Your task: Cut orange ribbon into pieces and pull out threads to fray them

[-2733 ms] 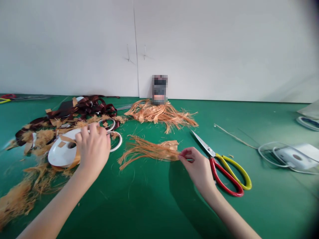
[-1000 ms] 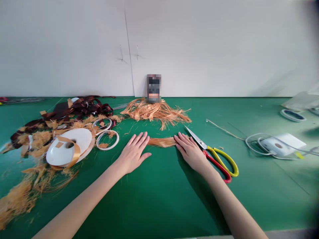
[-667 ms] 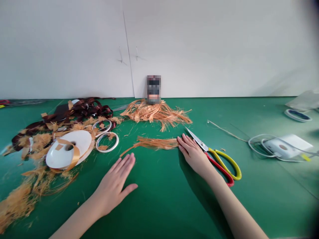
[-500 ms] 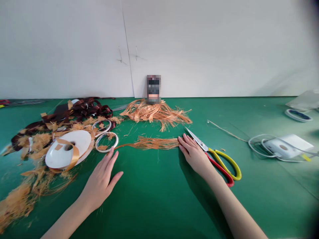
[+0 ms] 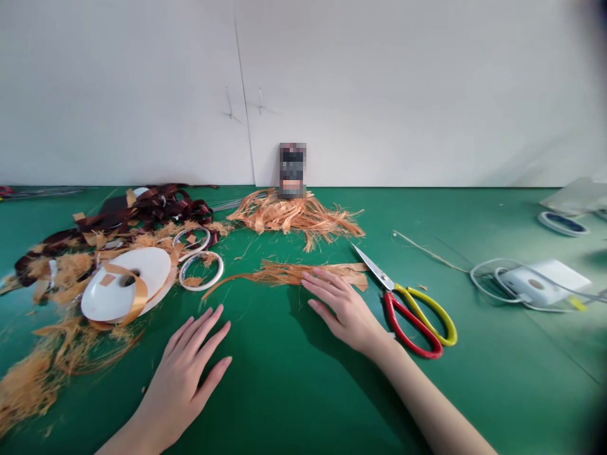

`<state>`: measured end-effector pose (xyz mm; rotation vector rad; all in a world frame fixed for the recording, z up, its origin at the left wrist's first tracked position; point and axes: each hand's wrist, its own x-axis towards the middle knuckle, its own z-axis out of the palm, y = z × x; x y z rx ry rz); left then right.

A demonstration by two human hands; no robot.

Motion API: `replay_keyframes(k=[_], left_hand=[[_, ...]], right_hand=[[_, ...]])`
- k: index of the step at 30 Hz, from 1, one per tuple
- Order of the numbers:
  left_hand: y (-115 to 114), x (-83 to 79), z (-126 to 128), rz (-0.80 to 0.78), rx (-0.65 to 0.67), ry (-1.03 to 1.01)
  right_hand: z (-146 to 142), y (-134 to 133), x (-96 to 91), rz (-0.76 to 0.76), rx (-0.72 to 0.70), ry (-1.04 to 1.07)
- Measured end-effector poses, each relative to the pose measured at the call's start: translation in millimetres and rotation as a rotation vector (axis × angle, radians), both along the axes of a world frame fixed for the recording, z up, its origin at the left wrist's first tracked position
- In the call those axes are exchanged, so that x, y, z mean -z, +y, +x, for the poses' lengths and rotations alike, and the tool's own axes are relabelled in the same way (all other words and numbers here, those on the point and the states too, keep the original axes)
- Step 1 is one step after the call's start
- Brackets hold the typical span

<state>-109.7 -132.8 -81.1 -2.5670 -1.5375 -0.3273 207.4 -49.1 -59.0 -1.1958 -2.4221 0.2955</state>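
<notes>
A frayed strip of orange-tan ribbon (image 5: 279,273) lies across the green table in front of me, its thin tail curving to the left. My right hand (image 5: 339,303) is open, palm down, with fingertips over the ribbon's right part; whether they press on it I cannot tell. My left hand (image 5: 192,363) is open too, fingers stretched, holding nothing, nearer to me than the ribbon's tail. To the right of the ribbon lie scissors (image 5: 391,287) with one red and one yellow handle, blades closed and pointing away to the left.
At left are a white ribbon spool (image 5: 107,297), two tape rings (image 5: 220,272), dark brown ribbon (image 5: 156,208) and tan frayed fibres (image 5: 28,385). A pile of frayed strips (image 5: 289,215) lies at the back below a blurred upright object (image 5: 293,169). A white device (image 5: 545,281) with a cable sits right.
My right hand has slid left along the ribbon, uncovering its right end. My left hand has drawn back toward me, away from the ribbon's tail.
</notes>
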Motion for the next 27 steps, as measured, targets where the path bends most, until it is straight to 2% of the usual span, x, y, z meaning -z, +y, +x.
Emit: replay_keyframes(k=[4, 9, 12, 15, 21, 24, 27], left_hand=[[26, -14.5, 14, 0.114, 0.045, -0.103], [80, -13.7, 52, 0.126, 0.088, -0.141], [97, -12.3, 71, 0.149, 0.158, -0.091], [96, -11.2, 73, 0.107, 0.220, -0.050], [72, -12.2, 36, 0.147, 0.388, -0.209], [65, -15.8, 31, 0.185, 0.367, -0.254], [66, -16.8, 41, 0.148, 0.329, -0.279]], right_hand=[[-4, 1, 4.9, -0.082, 0.098, -0.084], [2, 6, 12.8, -0.137, 0.089, -0.126], [5, 7, 14.9, -0.146, 0.068, -0.108], [6, 8, 14.7, -0.166, 0.077, -0.105], [3, 8, 14.9, -0.205, 0.106, -0.127], [3, 7, 13.9, -0.153, 0.100, -0.108], [4, 5, 9.1, -0.029, 0.088, -0.033]])
